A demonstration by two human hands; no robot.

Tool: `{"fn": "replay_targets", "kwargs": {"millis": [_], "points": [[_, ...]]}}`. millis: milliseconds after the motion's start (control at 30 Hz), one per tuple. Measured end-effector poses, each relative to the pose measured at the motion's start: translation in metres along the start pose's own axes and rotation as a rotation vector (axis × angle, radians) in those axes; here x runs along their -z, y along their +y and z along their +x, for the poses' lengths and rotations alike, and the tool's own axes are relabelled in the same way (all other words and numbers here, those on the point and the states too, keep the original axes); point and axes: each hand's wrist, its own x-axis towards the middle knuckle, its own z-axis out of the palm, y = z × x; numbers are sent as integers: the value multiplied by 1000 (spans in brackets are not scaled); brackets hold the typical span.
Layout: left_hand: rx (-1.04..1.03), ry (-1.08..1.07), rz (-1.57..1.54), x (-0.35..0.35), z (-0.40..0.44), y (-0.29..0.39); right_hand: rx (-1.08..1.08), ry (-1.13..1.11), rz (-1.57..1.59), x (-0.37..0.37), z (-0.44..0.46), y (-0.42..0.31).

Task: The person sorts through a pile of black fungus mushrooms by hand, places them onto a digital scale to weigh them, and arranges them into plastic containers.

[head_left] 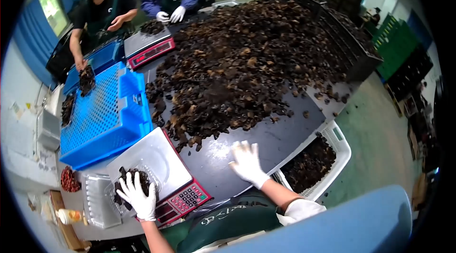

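Note:
My left hand [138, 198], in a white glove, lies with fingers spread over dark wood ear mushrooms [124, 175] in a clear plastic tray [153, 182]. That tray rests on the steel pan [164, 153] of a red scale [186, 200]. My right hand [247, 162], also gloved, is held out with its fingers apart over the dark tabletop [280, 141]. It holds nothing. Beyond it spreads a large heap of dried wood ear mushrooms [237, 72]. Part of the tray is hidden under my left hand.
Blue crates [95, 120] stand at the left. Stacked clear trays [100, 201] and a bag of red items [70, 180] lie near the scale. A white basket [339, 158] of mushroom pieces is at the right. Two co-workers stand across, near a second scale [151, 51].

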Motion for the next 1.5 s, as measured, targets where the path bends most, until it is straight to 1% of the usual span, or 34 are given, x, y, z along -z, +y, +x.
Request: {"fn": "replay_targets", "kwargs": {"millis": [33, 67, 100, 133, 200, 267, 300, 367, 400, 433, 467, 533, 600, 667, 700, 733, 767, 800, 867, 933, 967, 1000, 1033, 1067, 1100, 1133, 1167, 1200, 1267, 1367, 1400, 1433, 1467, 1500], "points": [[35, 28, -28, 5, 1, 6, -119, 134, -50, 11, -11, 31], [74, 57, -54, 10, 1, 12, -331, 3, -68, 50, -16, 55], [92, 89, -108, 15, -1, 17, -492, 37, -105, 64, -30, 88], [59, 154, -168, 16, -4, 21, -524, 349, -348, 24, -57, 146], [-48, 206, -360, 23, -8, 41, -642, 500, -713, 6, -98, 222], [-154, 215, -507, 18, -10, 63, -772, 355, -297, 83, -78, 170], [-165, 185, -621, 15, -10, 77, -632, 383, -415, 79, -68, 154], [-198, 90, -776, 0, -10, 104, -294, 219, -203, 97, -43, 81], [-224, 12, -766, 10, -7, 125, -150, 124, -63, 87, -32, 48], [-285, 3, -857, 3, -4, 143, -72, -51, 214, 56, -24, 24], [-343, -8, -945, -5, -2, 158, 232, 157, 251, 24, -29, -2], [-376, -119, -902, -5, -1, 182, 469, 336, 247, -26, -32, -18], [-387, -177, -895, -7, -1, 193, 325, 97, 322, -2, -14, 13], [-387, -186, -885, -12, -6, 195, -44, -96, 68, 57, -4, 68], [-348, -207, -866, -17, -10, 194, -194, 277, -147, 47, -15, 110], [-310, -225, -844, -20, -14, 191, -424, 138, 25, 82, -24, 147], [-283, -250, -833, -20, -16, 188, -612, 293, -215, 76, -41, 188], [-234, -287, -812, -20, -19, 185, -814, 240, -107, 89, -59, 218], [-222, -294, -779, -33, -26, 174, -1030, 450, -484, 36, -104, 293], [-199, -311, -775, -36, -24, 182, -962, 431, -491, 42, -112, 297], [-175, -332, -773, -37, -24, 189, -907, 501, -390, 61, -97, 273], [-178, -341, -772, -39, -22, 198, -845, 326, -224, 112, -73, 224], [-220, -335, -794, -43, -15, 210, -624, 451, -223, 97, -59, 206], [-265, -330, -816, -48, -8, 224, -448, 216, -171, 92, -42, 179], [-305, -328, -809, -56, -1, 236, -214, 350, -122, 69, -33, 153], [-348, -334, -798, -58, 9, 250, -132, -69, 156, 73, -15, 131], [-388, -323, -797, -66, 17, 262, 150, 497, 138, 17, -24, 123], [-422, -309, -793, -74, 25, 273, 204, 543, 88, 24, -22, 123], [-449, -283, -775, -81, 38, 292, -117, 83, 40, 68, -13, 154], [-437, -246, -733, -87, 57, 305, -747, 332, -105, 97, -41, 252], [-426, -222, -715, -93, 63, 305, -965, 291, -246, 102, -53, 281], [-414, -193, -697, -98, 71, 305, -1064, 280, -206, 97, -73, 317], [-399, -161, -679, -103, 79, 304, -1082, 216, -376, 79, -93, 344], [-422, -76, -624, -110, 90, 304, -1088, 168, -372, 84, -102, 356]]}}
